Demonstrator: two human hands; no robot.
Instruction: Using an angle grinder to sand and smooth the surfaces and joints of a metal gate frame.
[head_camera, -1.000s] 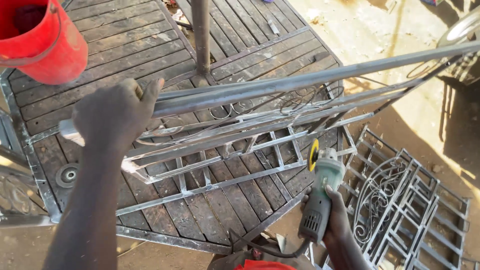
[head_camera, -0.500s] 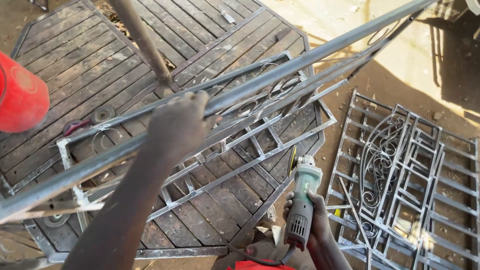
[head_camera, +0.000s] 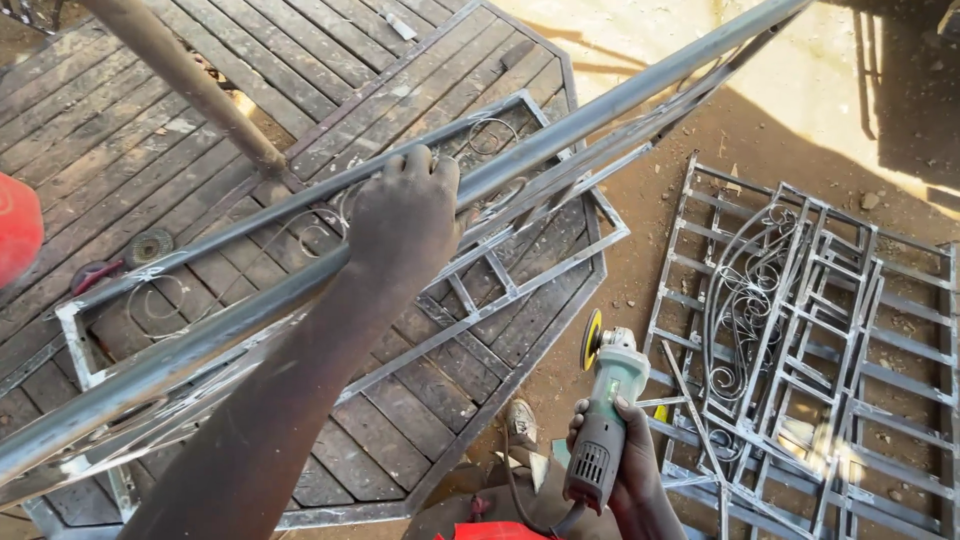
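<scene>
Left hand (head_camera: 405, 215) clamped on long steel tube (head_camera: 600, 110), right hand (head_camera: 625, 460) at 5 o'clock gripping angle grinder (head_camera: 605, 400), ornate metal grille (head_camera: 800, 330) at 3 o'clock

Sunlit dirt ground (head_camera: 640, 210) (long shadows); ribbed metal platform (head_camera: 150, 130).

The red bucket (head_camera: 18, 230) has slid nearly out at left; the grinder (head_camera: 605, 420) hangs lower

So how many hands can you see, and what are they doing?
2. The left hand grips the long metal bar of a frame above the slatted platform. The right hand holds an angle grinder low down. No other hands show.
</scene>
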